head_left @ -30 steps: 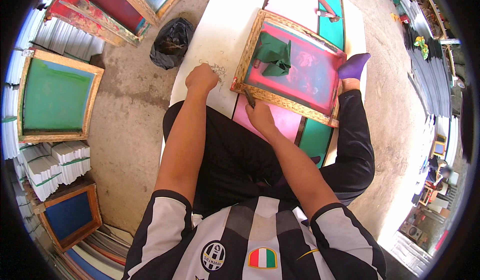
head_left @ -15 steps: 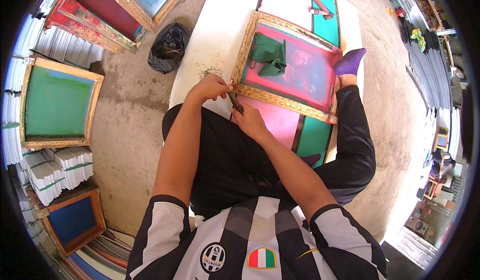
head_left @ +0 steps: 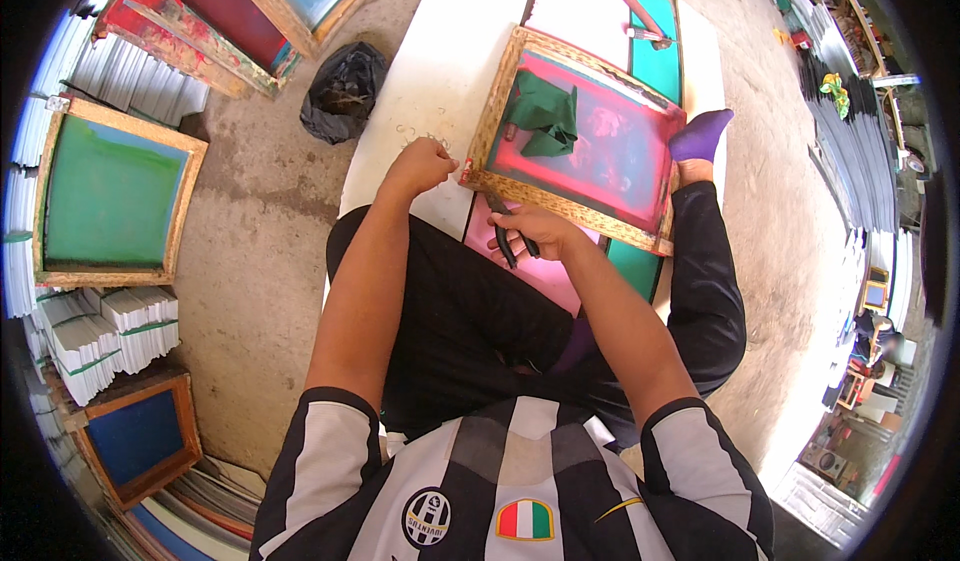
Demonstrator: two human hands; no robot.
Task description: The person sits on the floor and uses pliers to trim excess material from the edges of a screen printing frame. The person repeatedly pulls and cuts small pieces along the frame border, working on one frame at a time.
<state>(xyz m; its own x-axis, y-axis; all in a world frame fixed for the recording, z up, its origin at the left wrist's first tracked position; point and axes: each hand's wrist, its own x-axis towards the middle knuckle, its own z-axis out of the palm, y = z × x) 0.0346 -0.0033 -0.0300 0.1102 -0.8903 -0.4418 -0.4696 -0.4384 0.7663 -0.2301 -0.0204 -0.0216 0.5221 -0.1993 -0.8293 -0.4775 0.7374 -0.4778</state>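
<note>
A wooden-framed printing screen with pink and blue mesh lies before me on a low board. My right hand holds black-handled pliers beside the frame's near left corner, their handles spread apart. Their jaw end points toward the frame's near edge. My left hand is closed just left of that corner, fingertips pinched together; whether anything is between them is hidden. Small curled bits, like bent staples, lie on the white surface beyond it. A dark green cloth rests crumpled on the mesh.
A hammer lies at the board's far end. My purple-socked foot touches the frame's right side. A black plastic bag sits on the floor to the left, near a green screen and white paper stacks.
My left hand has drawn back slightly left from the frame corner. My right hand has moved right with the pliers, whose handles have spread apart.
</note>
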